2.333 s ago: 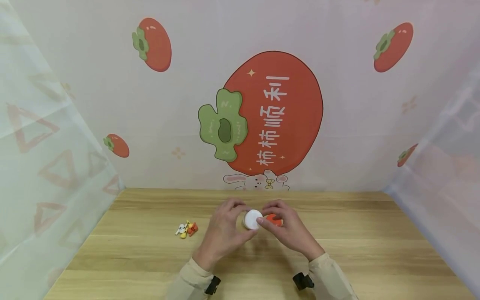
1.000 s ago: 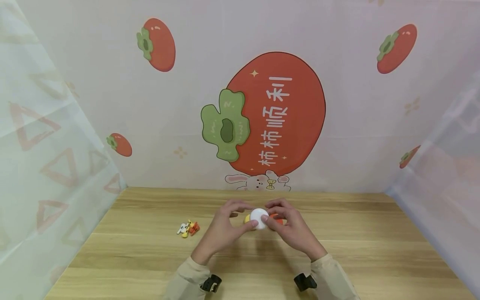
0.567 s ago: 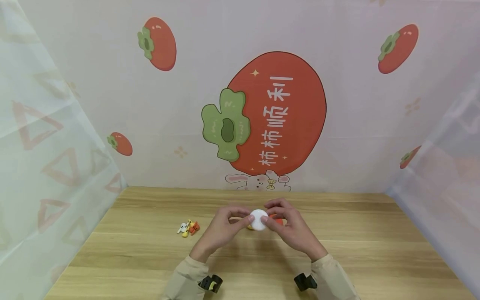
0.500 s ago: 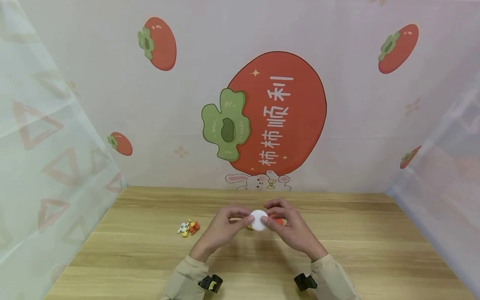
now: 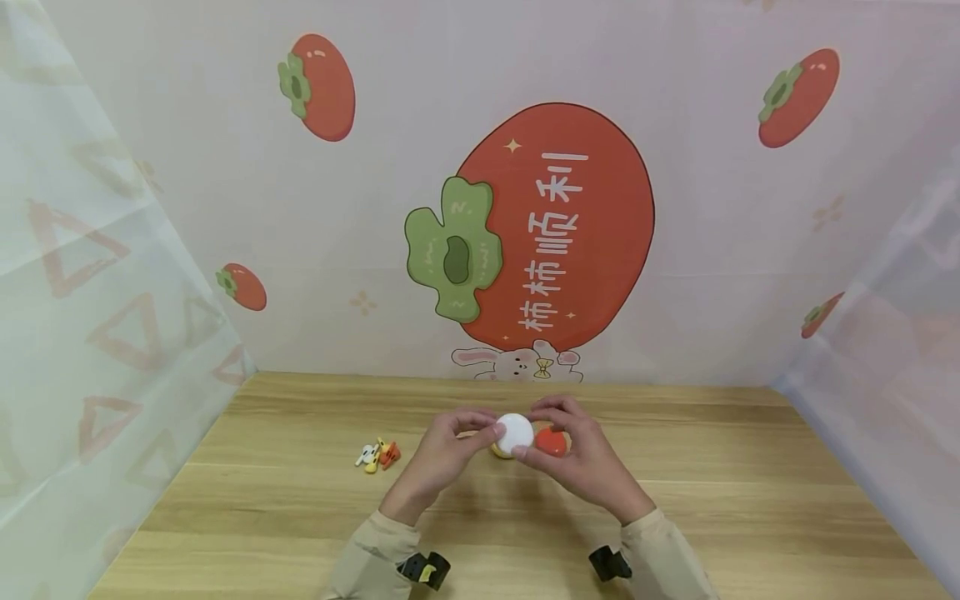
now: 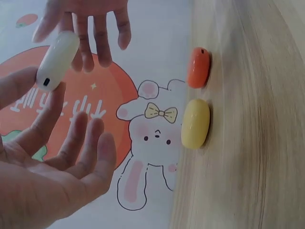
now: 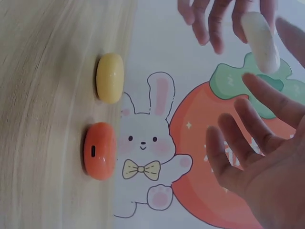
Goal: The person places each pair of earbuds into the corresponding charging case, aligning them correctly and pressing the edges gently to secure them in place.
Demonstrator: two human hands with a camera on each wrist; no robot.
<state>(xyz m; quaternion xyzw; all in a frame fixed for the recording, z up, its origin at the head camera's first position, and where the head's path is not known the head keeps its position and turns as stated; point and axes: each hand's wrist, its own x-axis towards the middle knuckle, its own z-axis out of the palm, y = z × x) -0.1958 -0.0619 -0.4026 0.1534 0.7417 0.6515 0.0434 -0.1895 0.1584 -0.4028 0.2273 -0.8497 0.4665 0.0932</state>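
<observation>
A round white earbud charging case is held up above the table, with a dark port slot showing at one end in the left wrist view. My left hand pinches it between thumb and index finger, its other fingers spread loosely. On the other side, my right hand is spread around the case; in the right wrist view its thumb and fingers stand apart from the white shell. Behind and below the hands, a yellow case and an orange-red case sit side by side on the table.
Several loose earbuds in white, yellow and orange lie in a small pile left of my left hand. The wooden table ends at a printed backdrop with persimmons and a rabbit; fabric sides stand left and right.
The white case has risen slightly and shifted left. My right thumb has slid off its face to the lower edge, leaving the left hand's pinch; the orange-red case is more exposed.
</observation>
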